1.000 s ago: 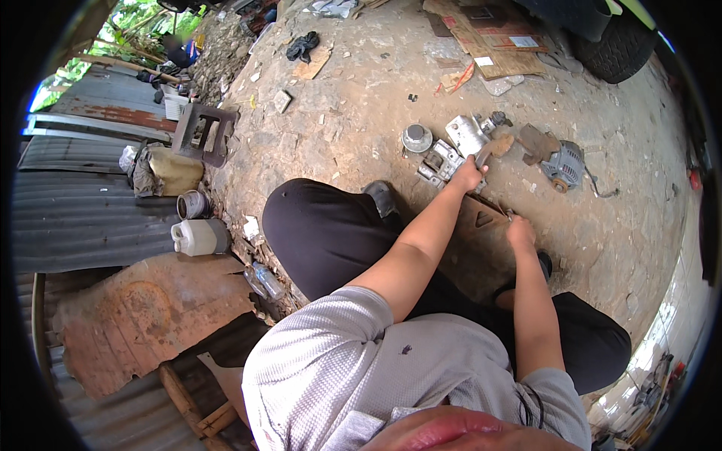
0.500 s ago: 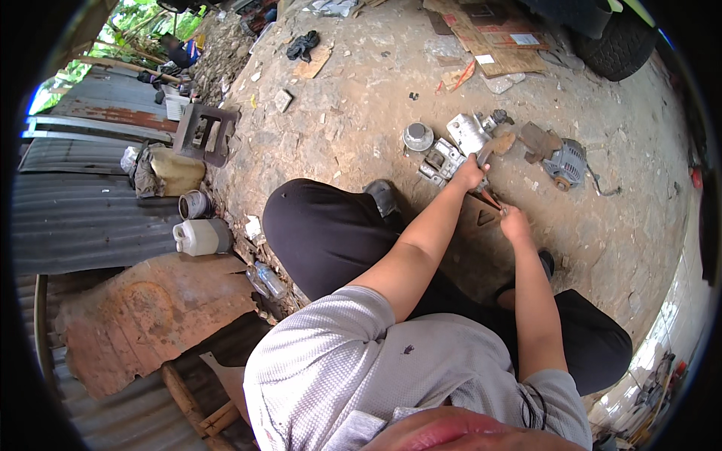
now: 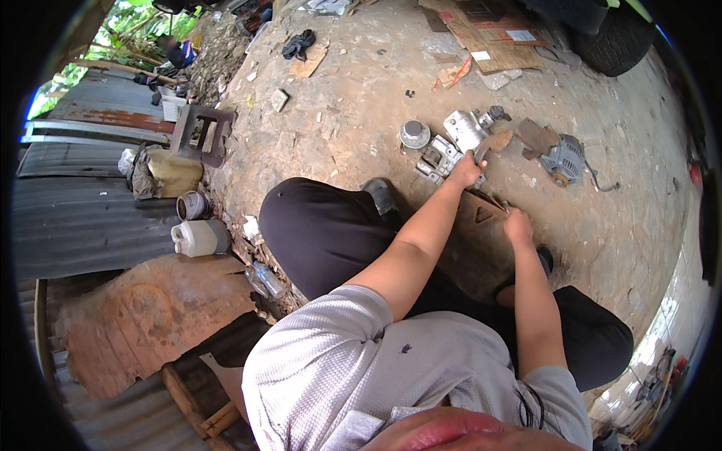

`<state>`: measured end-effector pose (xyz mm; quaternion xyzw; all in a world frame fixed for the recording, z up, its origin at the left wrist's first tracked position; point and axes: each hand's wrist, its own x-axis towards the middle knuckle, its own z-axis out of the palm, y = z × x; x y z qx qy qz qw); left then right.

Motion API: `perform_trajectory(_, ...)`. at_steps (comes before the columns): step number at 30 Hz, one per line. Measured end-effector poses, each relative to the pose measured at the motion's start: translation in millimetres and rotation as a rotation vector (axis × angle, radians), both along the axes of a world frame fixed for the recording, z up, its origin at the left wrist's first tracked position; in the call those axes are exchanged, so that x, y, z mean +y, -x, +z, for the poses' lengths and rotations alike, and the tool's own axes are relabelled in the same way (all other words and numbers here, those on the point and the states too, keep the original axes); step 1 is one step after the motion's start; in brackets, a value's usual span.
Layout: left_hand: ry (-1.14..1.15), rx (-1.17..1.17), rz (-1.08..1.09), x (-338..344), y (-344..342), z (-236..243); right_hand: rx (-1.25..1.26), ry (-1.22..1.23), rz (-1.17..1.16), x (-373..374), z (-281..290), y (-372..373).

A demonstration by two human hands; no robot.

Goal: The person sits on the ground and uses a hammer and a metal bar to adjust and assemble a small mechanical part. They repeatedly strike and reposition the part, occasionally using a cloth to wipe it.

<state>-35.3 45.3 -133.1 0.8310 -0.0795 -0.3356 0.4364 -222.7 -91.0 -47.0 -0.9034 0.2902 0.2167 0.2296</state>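
Observation:
My left hand point(image 3: 468, 171) is closed around a brownish curved piece point(image 3: 485, 146) beside a silver housing point(image 3: 464, 129) and a cast metal block point(image 3: 435, 161) on the floor. My right hand point(image 3: 517, 224) grips a narrow tool, too small to identify, at the edge of a rusty plate point(image 3: 481, 213) with a triangular opening. A round metal part point(image 3: 414, 135) lies left of the housing. A finned alternator point(image 3: 562, 158) with a cable and a rusty flat piece point(image 3: 538, 137) lie to the right.
A dark metal frame point(image 3: 197, 135), jugs point(image 3: 197, 237), plastic bottles point(image 3: 267, 279) and corrugated sheets point(image 3: 90, 222) line the left. Cardboard point(image 3: 496, 56) and a vehicle tyre point(image 3: 609, 52) are at the top right. A person point(image 3: 179, 52) is at the far upper left.
My right hand moved slightly up and left half a second ago and is now a little lower and right again. My left hand stays closed in about the same place.

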Motion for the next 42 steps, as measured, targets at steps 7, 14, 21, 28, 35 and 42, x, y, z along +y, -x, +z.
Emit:
perform_trajectory(7, 0.002, -0.028, -0.001, -6, 9, 6, 0.039, 0.051, -0.013, -5, -8, 8)
perform_trajectory(14, -0.005, -0.012, -0.008, -6, 9, 11, 0.087, 0.049, 0.105, 9, 17, -10)
perform_trajectory(21, -0.008, 0.002, 0.030, 10, 4, 15, -0.068, -0.085, 0.041, 31, 68, -20)
perform_trajectory(28, 0.074, 0.104, -0.016, -12, 22, 42, 0.073, 0.090, -0.052, -6, -13, 19)
perform_trajectory(35, 0.136, 0.025, 0.152, -12, -4, -4, -0.045, -0.077, 0.089, 18, -7, -22)
perform_trajectory(42, 0.416, 0.354, 0.276, -36, 17, 33, -0.142, -0.021, -0.315, -104, -53, -11)
